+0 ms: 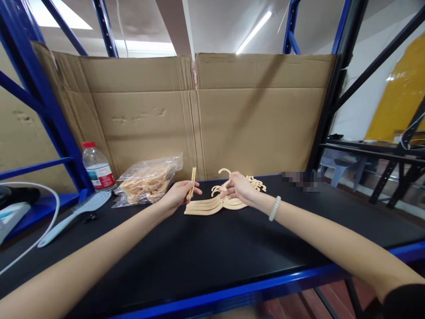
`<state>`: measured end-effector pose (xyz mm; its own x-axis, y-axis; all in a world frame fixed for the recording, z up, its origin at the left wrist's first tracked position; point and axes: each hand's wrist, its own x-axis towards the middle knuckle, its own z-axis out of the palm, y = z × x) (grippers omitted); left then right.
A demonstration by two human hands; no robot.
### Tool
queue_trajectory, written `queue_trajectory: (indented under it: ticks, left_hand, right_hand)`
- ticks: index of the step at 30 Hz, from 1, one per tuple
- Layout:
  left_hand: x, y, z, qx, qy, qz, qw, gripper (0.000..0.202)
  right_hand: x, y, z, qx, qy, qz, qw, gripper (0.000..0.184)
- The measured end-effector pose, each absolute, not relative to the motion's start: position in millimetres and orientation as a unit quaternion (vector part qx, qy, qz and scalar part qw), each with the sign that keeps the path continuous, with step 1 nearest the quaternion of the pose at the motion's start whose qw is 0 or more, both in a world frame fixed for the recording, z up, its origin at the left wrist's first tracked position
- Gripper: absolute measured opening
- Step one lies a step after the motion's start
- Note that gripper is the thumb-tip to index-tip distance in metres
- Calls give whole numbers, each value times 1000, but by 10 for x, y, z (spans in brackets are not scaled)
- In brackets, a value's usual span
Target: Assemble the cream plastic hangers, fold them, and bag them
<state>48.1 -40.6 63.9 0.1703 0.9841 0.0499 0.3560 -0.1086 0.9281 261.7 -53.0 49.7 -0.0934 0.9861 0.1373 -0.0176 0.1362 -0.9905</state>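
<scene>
My left hand (181,192) is closed around a slim beige two-pronged piece (192,182) that stands nearly upright between thumb and fingers. What kind of piece it is does not show clearly. Just below the hook, my right hand (239,187) pinches a beige clothes hanger (224,170); the rest of that hanger is mostly hidden by the fingers. Under and between both hands, several beige hangers (204,207) lie stacked on the black tabletop (199,252), their hooks pointing to the back. More hooks (257,182) show behind my right wrist.
Left of the hangers sits a clear plastic bag (146,179) of beige pieces. Beyond it are a red-capped bottle (97,166), a pale blue hairbrush (76,215) and a white cable (55,221). A cardboard wall (259,115) closes off the back, between blue metal posts (61,128).
</scene>
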Motion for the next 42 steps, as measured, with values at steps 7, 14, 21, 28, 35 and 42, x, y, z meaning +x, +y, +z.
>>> queue_trajectory:
  ticks: [7, 14, 21, 28, 35, 42]
  left_hand:
    - [689, -842, 355, 601, 429, 404, 541, 29]
    - [722, -929, 113, 572, 354, 475, 567, 44]
    - [693, -999, 110, 593, 352, 471, 550, 44]
    - [700, -1036, 83, 636, 333, 459, 523, 34]
    - [699, -1023, 76, 651, 320, 454, 517, 30]
    - [700, -1022, 47, 670, 306, 450, 505, 28]
  right_hand:
    - [2633, -850, 214, -370, -495, 578, 533, 21]
    - [2676, -882, 92, -314, -501, 596, 543, 35]
    - [2688, -1001, 77, -329, -504, 592, 535, 29]
    - [2699, -1015, 53, -362, -526, 614, 463, 30]
    - [2652, -1093, 76, -323, -561, 637, 418, 33]
    - [2635, -1081, 50, -330, -552, 641, 420, 33]
